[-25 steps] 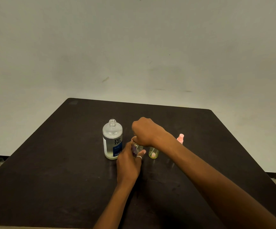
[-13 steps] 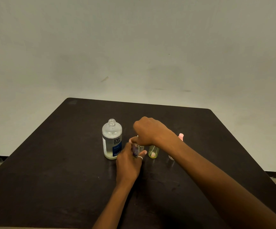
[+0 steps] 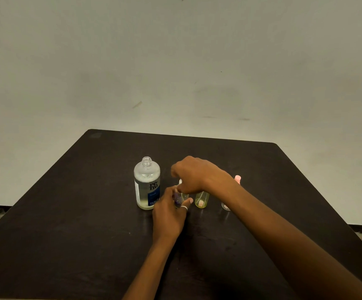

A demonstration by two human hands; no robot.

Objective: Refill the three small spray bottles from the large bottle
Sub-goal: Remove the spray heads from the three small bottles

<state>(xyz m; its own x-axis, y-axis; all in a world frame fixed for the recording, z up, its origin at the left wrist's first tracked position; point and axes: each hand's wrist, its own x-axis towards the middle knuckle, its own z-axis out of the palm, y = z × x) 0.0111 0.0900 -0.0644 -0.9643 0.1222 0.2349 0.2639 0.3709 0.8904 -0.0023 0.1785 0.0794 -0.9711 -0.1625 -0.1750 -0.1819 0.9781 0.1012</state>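
Presently: dark counter (image 3: 67, 224); large bottle (image 3: 146, 187), uncapped, near-full, centre-left. Left hand (image 3: 169, 215) grip wraps first spray bottle (image 3: 181, 199); right hand (image 3: 197, 175) grip pinches its pump top. Yellow bottle (image 3: 201, 200), pink-topped bottle (image 3: 227, 205) right. Refilling likely barely begun.

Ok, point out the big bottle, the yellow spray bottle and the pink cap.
large bottle (image 3: 146, 187): head view, label.
yellow spray bottle (image 3: 201, 201): head view, lower body.
pink cap (image 3: 237, 178): head view, top.
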